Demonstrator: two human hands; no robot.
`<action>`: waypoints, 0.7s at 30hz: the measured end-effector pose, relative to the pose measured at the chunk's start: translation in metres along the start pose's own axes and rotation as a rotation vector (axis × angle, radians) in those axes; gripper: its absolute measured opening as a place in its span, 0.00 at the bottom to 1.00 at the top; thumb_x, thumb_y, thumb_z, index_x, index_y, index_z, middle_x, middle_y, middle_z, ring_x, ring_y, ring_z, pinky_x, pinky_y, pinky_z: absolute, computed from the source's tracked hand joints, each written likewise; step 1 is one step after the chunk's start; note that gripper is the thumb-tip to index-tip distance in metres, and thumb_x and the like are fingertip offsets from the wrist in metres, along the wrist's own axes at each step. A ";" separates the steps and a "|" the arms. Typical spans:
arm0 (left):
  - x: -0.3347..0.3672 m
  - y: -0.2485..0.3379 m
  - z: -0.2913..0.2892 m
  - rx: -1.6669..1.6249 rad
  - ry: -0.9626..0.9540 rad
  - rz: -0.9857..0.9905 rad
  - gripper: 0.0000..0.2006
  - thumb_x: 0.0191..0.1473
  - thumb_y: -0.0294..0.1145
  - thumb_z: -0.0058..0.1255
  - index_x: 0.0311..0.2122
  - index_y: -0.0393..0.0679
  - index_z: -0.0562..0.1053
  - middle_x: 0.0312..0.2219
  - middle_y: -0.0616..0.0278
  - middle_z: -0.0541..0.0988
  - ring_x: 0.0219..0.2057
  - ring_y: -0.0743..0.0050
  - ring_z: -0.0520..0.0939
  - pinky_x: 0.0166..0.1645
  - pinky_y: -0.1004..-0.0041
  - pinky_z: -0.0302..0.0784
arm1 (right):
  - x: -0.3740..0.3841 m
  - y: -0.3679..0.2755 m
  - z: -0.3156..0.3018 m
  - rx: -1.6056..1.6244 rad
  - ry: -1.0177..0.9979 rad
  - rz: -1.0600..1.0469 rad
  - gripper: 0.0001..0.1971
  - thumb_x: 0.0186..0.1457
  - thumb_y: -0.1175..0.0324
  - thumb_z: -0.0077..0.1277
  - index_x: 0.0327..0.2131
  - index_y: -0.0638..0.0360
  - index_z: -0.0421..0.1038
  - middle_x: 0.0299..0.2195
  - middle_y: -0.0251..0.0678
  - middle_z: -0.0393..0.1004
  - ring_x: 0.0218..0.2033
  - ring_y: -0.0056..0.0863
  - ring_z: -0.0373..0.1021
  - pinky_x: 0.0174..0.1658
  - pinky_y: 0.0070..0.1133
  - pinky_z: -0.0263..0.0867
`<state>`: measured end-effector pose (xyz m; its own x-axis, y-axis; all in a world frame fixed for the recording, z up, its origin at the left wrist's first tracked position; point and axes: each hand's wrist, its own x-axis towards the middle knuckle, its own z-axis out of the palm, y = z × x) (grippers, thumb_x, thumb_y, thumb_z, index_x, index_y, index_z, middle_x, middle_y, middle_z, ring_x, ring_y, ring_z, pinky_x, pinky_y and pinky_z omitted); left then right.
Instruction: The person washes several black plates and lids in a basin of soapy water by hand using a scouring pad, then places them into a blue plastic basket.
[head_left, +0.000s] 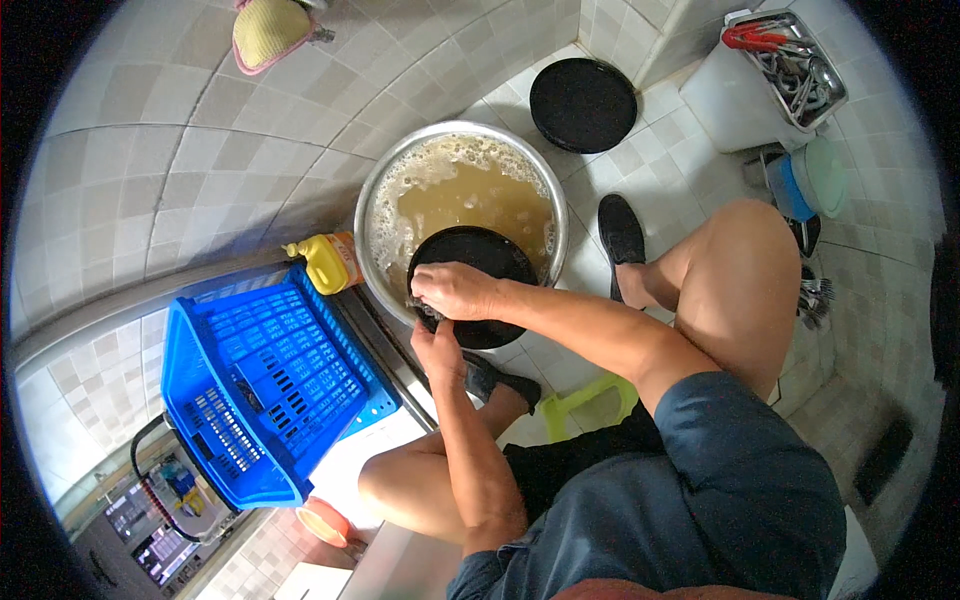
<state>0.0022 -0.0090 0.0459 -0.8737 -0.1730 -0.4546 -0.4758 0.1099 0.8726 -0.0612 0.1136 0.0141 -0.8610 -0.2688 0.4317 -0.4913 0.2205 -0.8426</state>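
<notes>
A round black pan or tray [490,258] is held tilted over the near rim of a wide metal basin [552,180] of cloudy, foamy brownish water [470,200]. My left hand [438,352] grips its near-left edge, thumb on the inner face. Closed and pressed to the same edge, my right hand [455,290] sits just above the left. Something greyish and wiry-looking shows beneath its fingers, too small to name.
More round black trays [583,105] lie on the tiled floor beyond the basin. A yellow bottle [325,263] and a blue plastic crate [270,380] stand at left. At far right, a metal container [800,75] holds utensils. A green stool [590,400] is below me.
</notes>
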 end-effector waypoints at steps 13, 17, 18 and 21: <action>-0.001 -0.007 0.000 -0.140 0.206 0.193 0.11 0.53 0.16 0.50 0.43 0.31 0.72 0.37 0.58 0.80 0.34 0.71 0.78 0.42 0.73 0.74 | -0.029 0.029 -0.044 -0.530 -0.576 0.908 0.12 0.51 0.73 0.50 0.37 0.61 0.79 0.39 0.47 0.79 0.42 0.42 0.77 0.43 0.36 0.74; -0.003 -0.009 0.005 -0.147 0.233 0.175 0.11 0.53 0.16 0.49 0.43 0.31 0.73 0.37 0.58 0.80 0.34 0.71 0.78 0.41 0.73 0.74 | -0.031 0.038 -0.044 -0.456 -0.367 0.908 0.10 0.48 0.75 0.50 0.34 0.64 0.78 0.35 0.52 0.78 0.39 0.49 0.76 0.41 0.40 0.73; -0.004 -0.009 0.006 -0.141 0.196 0.169 0.11 0.53 0.16 0.49 0.43 0.31 0.73 0.37 0.58 0.80 0.34 0.72 0.78 0.41 0.73 0.74 | -0.030 0.045 -0.047 -0.457 -0.230 0.916 0.08 0.46 0.76 0.49 0.31 0.64 0.77 0.32 0.54 0.78 0.36 0.52 0.76 0.39 0.40 0.73; -0.006 -0.006 0.009 -0.141 0.140 0.169 0.11 0.53 0.16 0.49 0.44 0.31 0.73 0.37 0.58 0.80 0.34 0.72 0.78 0.42 0.74 0.74 | -0.022 0.047 -0.041 -0.396 0.005 0.710 0.05 0.49 0.76 0.49 0.30 0.63 0.73 0.32 0.53 0.76 0.37 0.53 0.74 0.40 0.41 0.70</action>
<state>0.0093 -0.0001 0.0421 -0.9126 -0.2986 -0.2794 -0.2967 0.0133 0.9549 -0.0709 0.1685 -0.0216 -0.9849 0.0638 -0.1608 0.1631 0.6527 -0.7398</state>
